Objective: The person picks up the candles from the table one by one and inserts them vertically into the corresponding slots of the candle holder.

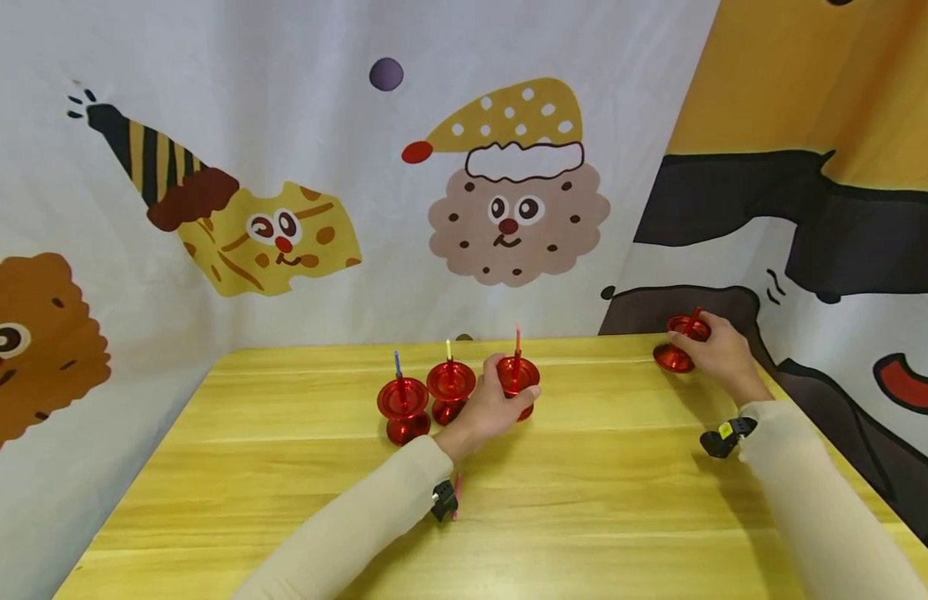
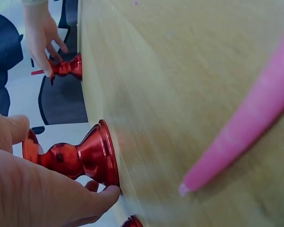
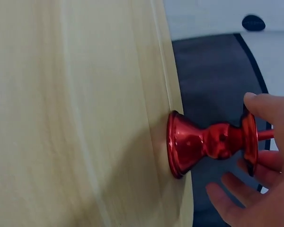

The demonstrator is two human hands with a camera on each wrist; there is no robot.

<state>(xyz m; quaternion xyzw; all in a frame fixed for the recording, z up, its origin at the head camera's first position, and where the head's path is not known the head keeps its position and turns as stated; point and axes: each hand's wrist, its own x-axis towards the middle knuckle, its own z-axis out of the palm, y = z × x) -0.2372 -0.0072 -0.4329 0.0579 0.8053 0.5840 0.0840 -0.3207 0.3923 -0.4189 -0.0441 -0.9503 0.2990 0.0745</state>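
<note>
My left hand [image 1: 494, 407] grips a shiny red candle holder [image 1: 520, 371] with a thin red candle [image 1: 518, 337] upright in it. In the left wrist view, the fingers curl round this holder [image 2: 87, 153], whose base is down at the tabletop. At the back right, my right hand [image 1: 722, 354] pinches the dish rim of another red candle holder [image 1: 672, 358]. Its wide base [image 3: 177, 144] meets the table near the back edge. Only a red centre tube [image 3: 265, 135] rises from that holder.
Left of my left hand stand two more red holders, one with a blue candle [image 1: 397, 364], one with a pale yellow candle [image 1: 448, 348]. A pink candle [image 2: 236, 135] lies on the wooden table [image 1: 283, 500] beside my left wrist. A printed curtain [image 1: 321, 108] hangs behind.
</note>
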